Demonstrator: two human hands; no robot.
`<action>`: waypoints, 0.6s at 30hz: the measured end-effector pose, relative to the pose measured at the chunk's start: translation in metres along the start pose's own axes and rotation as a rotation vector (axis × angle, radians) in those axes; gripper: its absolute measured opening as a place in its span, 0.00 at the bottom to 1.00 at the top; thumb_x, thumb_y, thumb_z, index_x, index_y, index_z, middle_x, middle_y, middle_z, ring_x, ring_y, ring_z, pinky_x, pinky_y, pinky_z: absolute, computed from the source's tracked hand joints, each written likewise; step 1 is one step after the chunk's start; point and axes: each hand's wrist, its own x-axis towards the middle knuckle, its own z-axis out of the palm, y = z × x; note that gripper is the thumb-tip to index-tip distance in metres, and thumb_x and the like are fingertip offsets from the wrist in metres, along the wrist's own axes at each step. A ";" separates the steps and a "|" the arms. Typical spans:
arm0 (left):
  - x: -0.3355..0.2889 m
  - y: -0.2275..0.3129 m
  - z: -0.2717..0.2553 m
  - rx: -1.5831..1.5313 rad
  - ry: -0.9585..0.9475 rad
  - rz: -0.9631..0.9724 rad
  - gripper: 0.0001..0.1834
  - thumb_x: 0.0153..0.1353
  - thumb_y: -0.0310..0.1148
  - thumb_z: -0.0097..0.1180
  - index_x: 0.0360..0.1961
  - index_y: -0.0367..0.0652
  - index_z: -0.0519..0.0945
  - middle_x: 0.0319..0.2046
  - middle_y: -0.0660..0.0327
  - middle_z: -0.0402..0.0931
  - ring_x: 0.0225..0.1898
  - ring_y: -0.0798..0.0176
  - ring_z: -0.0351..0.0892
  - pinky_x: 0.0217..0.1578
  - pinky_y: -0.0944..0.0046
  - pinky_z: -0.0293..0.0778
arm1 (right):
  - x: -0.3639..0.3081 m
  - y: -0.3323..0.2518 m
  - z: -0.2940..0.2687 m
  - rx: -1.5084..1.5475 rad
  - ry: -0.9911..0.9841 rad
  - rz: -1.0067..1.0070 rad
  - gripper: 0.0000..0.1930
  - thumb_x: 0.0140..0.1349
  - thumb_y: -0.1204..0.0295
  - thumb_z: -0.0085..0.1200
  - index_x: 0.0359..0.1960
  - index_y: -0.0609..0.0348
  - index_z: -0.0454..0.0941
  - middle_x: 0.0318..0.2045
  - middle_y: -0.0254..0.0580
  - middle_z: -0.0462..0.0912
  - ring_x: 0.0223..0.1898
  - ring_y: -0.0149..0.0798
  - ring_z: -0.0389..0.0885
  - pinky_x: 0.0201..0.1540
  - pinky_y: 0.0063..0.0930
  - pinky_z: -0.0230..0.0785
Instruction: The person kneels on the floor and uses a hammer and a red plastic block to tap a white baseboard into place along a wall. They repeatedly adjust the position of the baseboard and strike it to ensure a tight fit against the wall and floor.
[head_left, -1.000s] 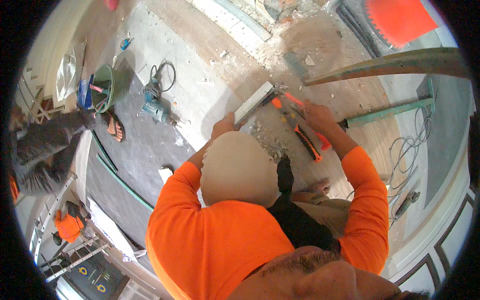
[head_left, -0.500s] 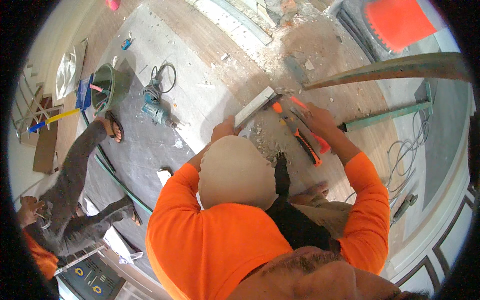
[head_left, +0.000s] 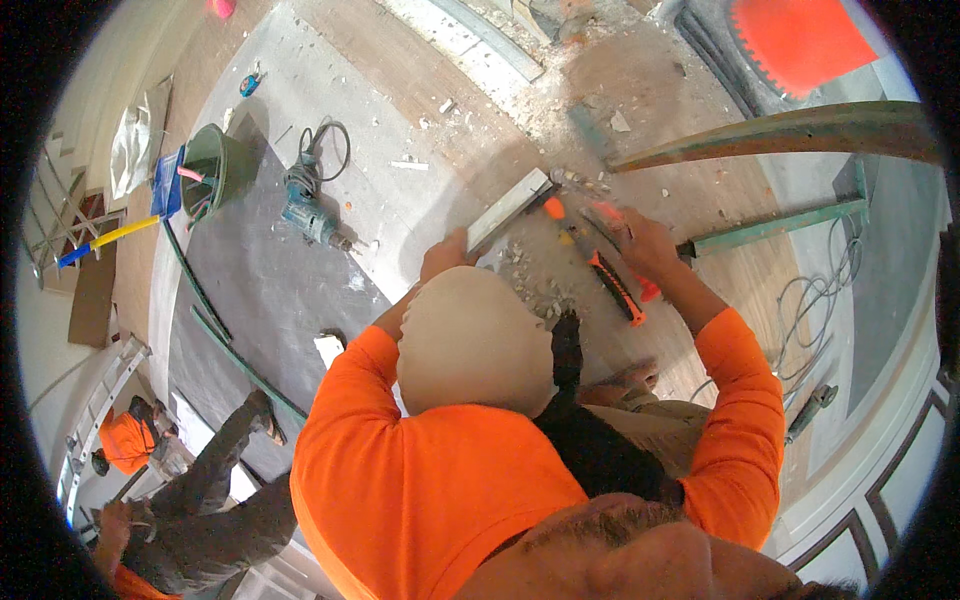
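My left hand (head_left: 444, 258) is closed round the near end of a pale, straight metal bar (head_left: 508, 212), which slants up to the right just off my knee (head_left: 475, 340). To its right, my right hand (head_left: 648, 245) grips a red-handled tool (head_left: 648, 290). Red shows at both ends of that fist, and the tool's far part is blurred near the bar's far end, so its kind is unclear. Below and left of this hand lies another tool with an orange-and-black handle (head_left: 618, 288). Broken chips (head_left: 540, 290) are scattered between the bar and that tool.
A rusty curved metal beam (head_left: 780, 135) and a green bar (head_left: 780, 230) extend at right, near a coiled cable (head_left: 815, 300). A teal power drill (head_left: 310, 215) and a bucket (head_left: 215, 170) stand left. A co-worker's legs (head_left: 200, 510) are at lower left; another person (head_left: 130, 435) is by a ladder (head_left: 100, 420).
The co-worker at left has stepped away from the bucket toward the lower left, revealing another person and a ladder. My right hand's tool has shifted and blurred; my left hand keeps the bar.
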 end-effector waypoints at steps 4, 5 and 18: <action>0.003 0.005 0.001 -0.026 -0.018 -0.052 0.21 0.62 0.46 0.61 0.42 0.40 0.71 0.33 0.43 0.81 0.38 0.37 0.82 0.37 0.43 0.75 | 0.006 -0.007 -0.008 0.126 0.092 -0.251 0.14 0.71 0.59 0.45 0.48 0.53 0.72 0.32 0.59 0.82 0.37 0.66 0.80 0.38 0.56 0.71; 0.004 0.004 0.003 0.002 -0.021 -0.075 0.21 0.62 0.46 0.61 0.42 0.40 0.71 0.33 0.44 0.81 0.38 0.37 0.82 0.37 0.43 0.75 | 0.011 -0.007 -0.008 0.043 0.000 -0.138 0.13 0.70 0.59 0.46 0.48 0.53 0.72 0.32 0.59 0.82 0.37 0.66 0.81 0.38 0.56 0.72; -0.001 0.003 -0.007 -0.033 -0.043 -0.103 0.19 0.61 0.42 0.61 0.44 0.39 0.71 0.36 0.42 0.80 0.41 0.37 0.81 0.40 0.43 0.74 | 0.017 -0.020 -0.013 -0.115 -0.112 0.010 0.16 0.70 0.56 0.43 0.48 0.53 0.73 0.33 0.59 0.82 0.36 0.64 0.81 0.38 0.55 0.72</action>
